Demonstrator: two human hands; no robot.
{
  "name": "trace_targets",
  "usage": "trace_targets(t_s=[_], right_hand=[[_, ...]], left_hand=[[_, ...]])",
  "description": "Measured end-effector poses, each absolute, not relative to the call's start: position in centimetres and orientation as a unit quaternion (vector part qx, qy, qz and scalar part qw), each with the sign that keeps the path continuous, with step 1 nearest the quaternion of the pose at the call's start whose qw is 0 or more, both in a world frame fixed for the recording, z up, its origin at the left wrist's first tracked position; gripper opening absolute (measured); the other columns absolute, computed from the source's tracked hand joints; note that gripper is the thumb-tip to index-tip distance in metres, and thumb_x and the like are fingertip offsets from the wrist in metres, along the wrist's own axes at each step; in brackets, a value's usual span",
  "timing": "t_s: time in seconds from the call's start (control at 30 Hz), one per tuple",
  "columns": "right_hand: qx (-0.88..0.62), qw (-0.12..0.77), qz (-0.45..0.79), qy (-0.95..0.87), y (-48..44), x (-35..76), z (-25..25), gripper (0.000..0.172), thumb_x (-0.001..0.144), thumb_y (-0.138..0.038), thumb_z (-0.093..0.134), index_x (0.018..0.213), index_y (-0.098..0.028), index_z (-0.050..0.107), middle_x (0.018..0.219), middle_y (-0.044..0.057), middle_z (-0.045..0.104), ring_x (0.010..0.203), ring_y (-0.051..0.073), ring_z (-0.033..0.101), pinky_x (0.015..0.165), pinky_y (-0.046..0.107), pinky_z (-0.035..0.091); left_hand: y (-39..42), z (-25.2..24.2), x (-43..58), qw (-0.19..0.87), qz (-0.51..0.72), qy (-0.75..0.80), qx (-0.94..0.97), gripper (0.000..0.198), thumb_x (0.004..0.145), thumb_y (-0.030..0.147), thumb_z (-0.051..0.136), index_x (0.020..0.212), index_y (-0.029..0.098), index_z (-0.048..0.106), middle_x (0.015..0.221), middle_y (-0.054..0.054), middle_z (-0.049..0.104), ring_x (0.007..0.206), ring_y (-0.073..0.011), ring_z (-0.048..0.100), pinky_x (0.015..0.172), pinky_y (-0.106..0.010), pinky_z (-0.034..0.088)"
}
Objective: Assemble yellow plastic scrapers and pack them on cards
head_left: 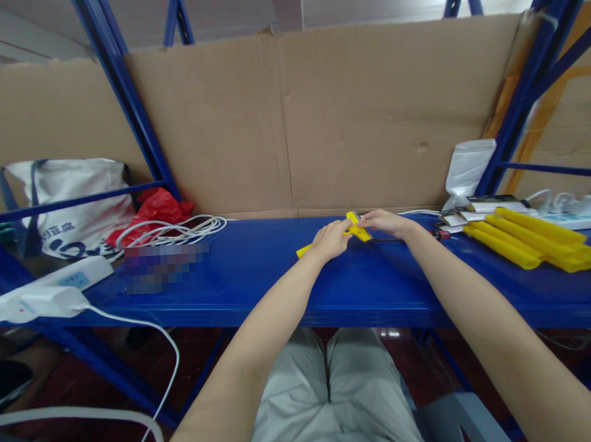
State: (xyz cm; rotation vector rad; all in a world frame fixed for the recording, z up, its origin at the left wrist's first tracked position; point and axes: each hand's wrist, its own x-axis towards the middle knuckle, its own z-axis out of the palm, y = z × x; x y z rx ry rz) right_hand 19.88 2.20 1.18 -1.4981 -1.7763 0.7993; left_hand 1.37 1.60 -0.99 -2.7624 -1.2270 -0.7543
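A yellow piece (359, 231) with a wider end lies between my hands over the middle of the blue shelf; its other end shows past my left wrist. My left hand (333, 239) is closed around it. My right hand (382, 222) has its fingers pressed together at the piece's wider end. What the right fingertips pinch is too small to make out. A thin dark rod with a red handle (442, 235) lies on the shelf to the right, partly behind my right forearm.
Several yellow folded pieces (537, 239) and small boxes (497, 204) lie right on the blue shelf (219, 279). At the left are a power strip (49, 289), coiled white cable (186, 232), a red bag (157, 206) and a cloth bag (81, 201). Cardboard (319, 119) stands behind.
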Motion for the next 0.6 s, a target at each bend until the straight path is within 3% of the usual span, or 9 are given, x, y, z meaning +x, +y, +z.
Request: trace_targets(t_s=[0.13,0.33,0.6], right_hand=[[-0.581,0.353,0.314,-0.662,2.8,19.5,0.5,0.015,0.066,-0.029,0.064,0.071,-0.015,0.067,0.089,0.004,0.070,0.086,0.016,0.059,0.081,0.026,0.042],[-0.581,0.368,0.337,-0.643,3.3,19.1,0.1,0.009,0.066,-0.025,0.065,0.068,-0.016,0.066,0.087,0.004,0.070,0.086,0.015,0.059,0.077,0.024,0.043],[-0.556,0.403,0.358,-0.632,3.0,19.6,0.7,0.014,0.073,-0.026,0.061,0.078,-0.016,0.069,0.094,0.006,0.071,0.088,0.016,0.062,0.077,0.025,0.047]], left_hand=[[1.6,-1.1,1.3,0.023,-0.223,-0.414,-0.882,0.046,0.088,0.025,0.049,0.134,0.021,0.044,0.127,-0.010,0.057,0.116,-0.0231,0.054,0.095,-0.033,0.042],[1.3,-0.9,1.2,0.062,-0.160,-0.448,-0.878,0.051,0.091,0.028,0.043,0.141,0.021,0.035,0.119,-0.014,0.062,0.106,-0.0276,0.061,0.087,-0.038,0.046],[1.0,-0.4,1.3,0.078,-0.168,-0.463,-0.867,0.052,0.089,0.022,0.044,0.141,0.019,0.037,0.113,-0.014,0.065,0.102,-0.0265,0.063,0.086,-0.036,0.047]])
